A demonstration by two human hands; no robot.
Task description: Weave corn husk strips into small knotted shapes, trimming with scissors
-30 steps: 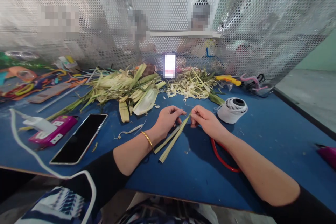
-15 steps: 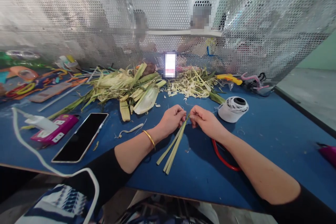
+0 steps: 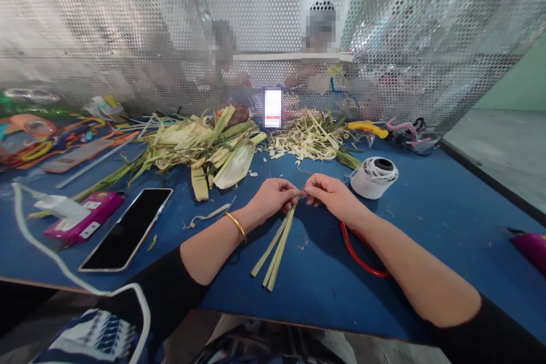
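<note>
Over the blue table my left hand (image 3: 276, 196) is closed, thumb and fingers pinching the upper ends of several narrow pale-green leaf strips (image 3: 279, 250). Their loose ends fan down toward the table's front edge. My right hand (image 3: 326, 192) is closed too, fingertips pinched almost against the left ones. A fine white thread (image 3: 303, 169) curves just behind the hands and seems to run into the pinch, though the fingers hide most of it. Right of that hand stands a spool of white thread (image 3: 372, 179). A red curved loop (image 3: 360, 256) lies partly beneath my right forearm.
Behind the hands lie a heap of husk leaves (image 3: 183, 139) and a pile of shredded strips (image 3: 305, 139). At left are a phone (image 3: 128, 230) and a purple power strip (image 3: 91, 213) with a white cable (image 3: 55, 259). A perforated metal screen (image 3: 273, 23) closes the back.
My fingertips have come closer together, and the left fingers now cover the strips' top ends. The whole view has shifted slightly.
</note>
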